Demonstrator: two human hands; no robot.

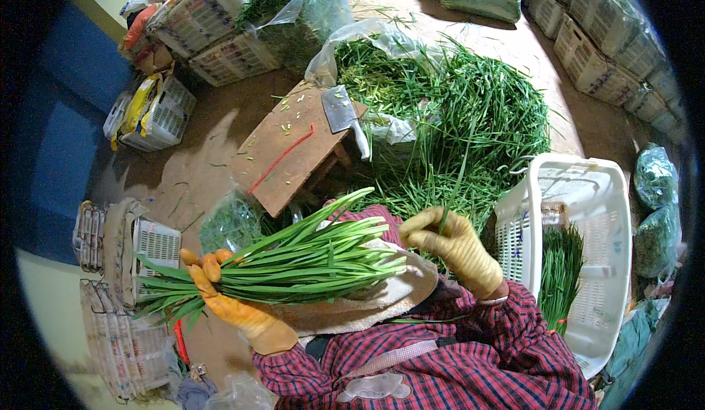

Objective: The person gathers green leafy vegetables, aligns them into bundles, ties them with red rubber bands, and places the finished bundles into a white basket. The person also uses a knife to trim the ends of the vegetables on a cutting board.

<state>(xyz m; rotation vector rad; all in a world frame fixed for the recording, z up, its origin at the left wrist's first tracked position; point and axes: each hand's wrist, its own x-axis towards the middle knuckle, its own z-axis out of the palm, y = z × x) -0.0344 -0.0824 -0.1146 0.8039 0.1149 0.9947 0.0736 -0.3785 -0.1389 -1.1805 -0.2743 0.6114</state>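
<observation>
My left hand [237,305], in an orange-stained glove, is closed around a thick bunch of garlic chives [308,264]. Their pale cut ends point right and the leafy tips spread out to the left. Under the bunch a light-coloured cloth [352,313] covers my lap. My right hand [457,247], gloved in yellow, is apart from the bunch, just right of its pale ends. Thumb and fingers pinch a single long green blade [455,200], which rises towards the loose heap of chives [490,101] in front of me.
A cleaver [340,109] and a red tie strip [282,157] lie on a low wooden board [270,151]. To the right, a white plastic basket [603,278] holds tied chives [559,278]. Stacked crates [600,63] line the far right; a plastic bag of greens [231,222] stands left.
</observation>
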